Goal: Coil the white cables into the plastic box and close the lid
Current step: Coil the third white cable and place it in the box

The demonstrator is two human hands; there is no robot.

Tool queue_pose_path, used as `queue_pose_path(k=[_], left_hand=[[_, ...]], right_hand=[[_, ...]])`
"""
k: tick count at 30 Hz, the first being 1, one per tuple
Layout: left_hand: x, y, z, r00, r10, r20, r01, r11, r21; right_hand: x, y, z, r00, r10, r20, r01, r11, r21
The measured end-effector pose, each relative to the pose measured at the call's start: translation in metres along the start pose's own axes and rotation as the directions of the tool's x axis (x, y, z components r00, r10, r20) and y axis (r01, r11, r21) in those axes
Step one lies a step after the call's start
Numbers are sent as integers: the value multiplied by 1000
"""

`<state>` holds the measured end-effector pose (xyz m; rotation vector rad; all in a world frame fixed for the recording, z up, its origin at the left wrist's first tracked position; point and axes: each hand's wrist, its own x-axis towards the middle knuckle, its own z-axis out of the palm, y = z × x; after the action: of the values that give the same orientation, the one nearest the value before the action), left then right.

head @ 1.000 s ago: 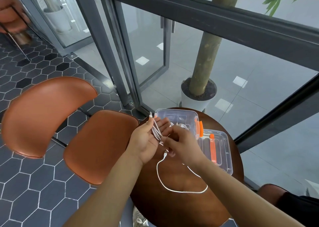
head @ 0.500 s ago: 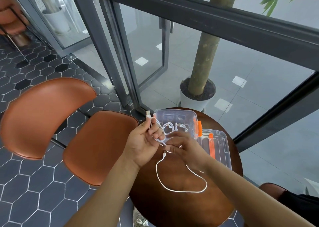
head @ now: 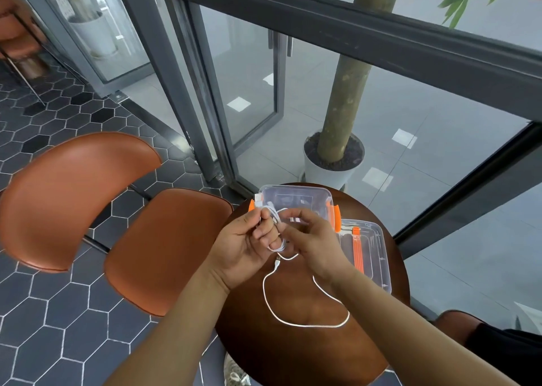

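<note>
Coiling step: left hand (head: pixel 240 248) fingers grip the wound cable (head: pixel 275 233); right hand (head: pixel 311 239) pinches its slack, trailing toward 6 o'clock; open box (head: pixel 296 193) at 12 o'clock.

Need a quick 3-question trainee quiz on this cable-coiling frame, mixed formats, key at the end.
1. True or false: the lid is already closed on the plastic box.
2. Multiple choice: where does the uncoiled part of the white cable lie? A) on the round wooden table B) on the orange chair C) inside the box
3. Fill in: the left hand holds the wound loops while the ____ hand pinches the cable beside it.

Key: 1 false, the lid lies on the table right of the box. 2 A. 3 right.
</note>
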<state>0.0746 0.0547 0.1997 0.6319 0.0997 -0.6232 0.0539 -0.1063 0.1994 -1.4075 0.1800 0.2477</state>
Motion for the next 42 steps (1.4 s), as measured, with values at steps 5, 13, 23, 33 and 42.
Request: queue_pose_path(k=[5,13,23,33,42], left_hand=[[-1,1,9,995,-24,-101,41,985,166],[6,16,11,962,69,-264,114,776,621],[3,-5,25,896,229,-382,119,704,700],[8,-1,29,917,185,-352,121,714,690],[15,6,30,916,144,-374,181,684,706]], right_hand=[[5,4,-3,992,-98,-78,80,976,-203],[6,1,-11,975,-104,-194,57,971,-234],[5,-6,-21,980,-62,-188,26,982,-190],[12,-6,-30,996,-75,42,82,675,-733],[12,-16,-40,988,-20,152,87,889,-449]])
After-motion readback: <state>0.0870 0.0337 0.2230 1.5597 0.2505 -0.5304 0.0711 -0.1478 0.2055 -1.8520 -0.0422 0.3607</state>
